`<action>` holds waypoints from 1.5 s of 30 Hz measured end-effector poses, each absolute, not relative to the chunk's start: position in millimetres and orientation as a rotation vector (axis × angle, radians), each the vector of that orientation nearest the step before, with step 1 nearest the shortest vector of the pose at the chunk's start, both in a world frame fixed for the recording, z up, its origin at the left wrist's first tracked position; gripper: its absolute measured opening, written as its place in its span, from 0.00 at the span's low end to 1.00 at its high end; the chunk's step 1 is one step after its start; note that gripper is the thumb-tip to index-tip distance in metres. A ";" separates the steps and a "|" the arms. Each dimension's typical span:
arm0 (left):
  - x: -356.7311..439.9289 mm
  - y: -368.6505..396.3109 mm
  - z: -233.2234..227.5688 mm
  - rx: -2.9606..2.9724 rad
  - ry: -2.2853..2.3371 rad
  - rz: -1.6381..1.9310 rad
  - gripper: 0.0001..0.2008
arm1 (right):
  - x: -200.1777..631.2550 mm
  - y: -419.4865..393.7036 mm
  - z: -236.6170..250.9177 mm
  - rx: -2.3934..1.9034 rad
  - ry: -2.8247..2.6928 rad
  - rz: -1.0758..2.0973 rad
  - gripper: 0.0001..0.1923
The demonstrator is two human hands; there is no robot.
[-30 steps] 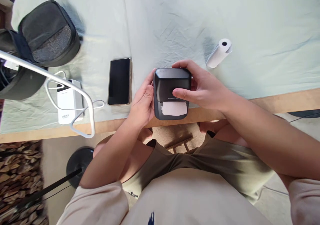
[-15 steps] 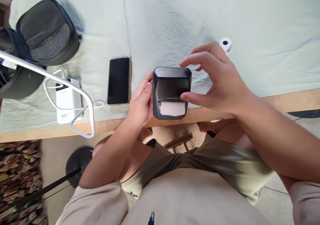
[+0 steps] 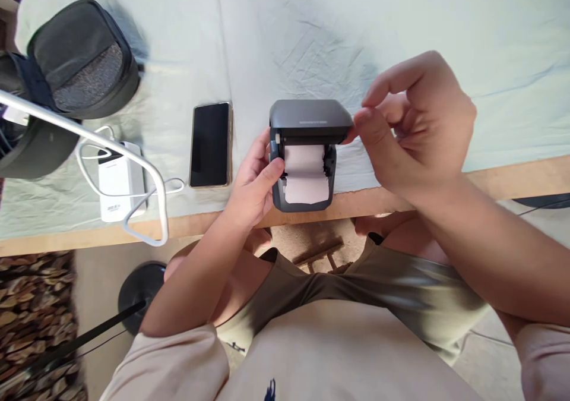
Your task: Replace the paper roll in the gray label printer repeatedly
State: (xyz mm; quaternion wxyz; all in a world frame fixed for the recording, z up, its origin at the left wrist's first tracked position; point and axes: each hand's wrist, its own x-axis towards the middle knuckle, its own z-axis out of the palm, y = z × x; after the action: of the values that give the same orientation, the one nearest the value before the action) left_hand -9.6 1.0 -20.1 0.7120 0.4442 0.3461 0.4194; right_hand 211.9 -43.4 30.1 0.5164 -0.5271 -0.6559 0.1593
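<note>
A small black label printer (image 3: 304,206) is held near the table's front edge by my left hand (image 3: 255,181), whose fingers wrap its left side with the thumb on top. Its lid (image 3: 310,114) stands raised, and white paper (image 3: 306,175) shows inside, running out over the front lip. My right hand (image 3: 414,122) is at the lid's right corner, fingers curled and thumb close to the index finger. One of its fingertips meets the lid's edge. The paper roll seen earlier on the table is hidden behind this hand.
Left of the printer lies a phone (image 3: 211,145). Farther left are a white power bank (image 3: 120,193) with a cable, an open black case (image 3: 84,56), and a white metal arm (image 3: 89,132) crossing above them. The wooden table edge (image 3: 200,223) runs along the front.
The printer's lid has swung up, exposing the paper inside. My right hand has moved right and its fingers have curled in. My left thumb has shifted slightly down.
</note>
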 end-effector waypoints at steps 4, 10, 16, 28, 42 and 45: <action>-9.7 1.3 -19.3 0.980 0.749 0.933 0.26 | 209.3 -41.1 28.1 -1.209 -1.567 0.384 0.07; -8.9 0.3 -19.8 1.016 0.734 0.916 0.28 | 209.9 -38.9 26.0 -1.379 -1.839 0.302 0.04; -13.6 -2.5 -30.6 1.155 0.662 0.922 0.36 | 208.8 -44.5 29.6 -1.620 -2.182 0.050 0.12; -15.0 -6.3 -28.4 1.152 0.695 0.905 0.32 | 210.4 -45.6 40.4 -1.578 -2.198 0.287 0.21; -8.8 5.6 -15.5 0.911 0.804 1.001 0.20 | 248.3 -15.5 3.9 -1.301 -1.505 0.935 0.07; -8.6 3.3 -12.5 0.903 0.823 0.987 0.19 | 245.1 -18.6 -2.7 -1.415 -1.698 0.669 0.06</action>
State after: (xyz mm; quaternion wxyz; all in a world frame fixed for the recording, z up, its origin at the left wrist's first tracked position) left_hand -8.6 3.3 -12.5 0.7070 0.4067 0.3705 0.4445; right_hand 245.1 -18.6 -2.7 0.4043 -0.5605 -0.6724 0.2649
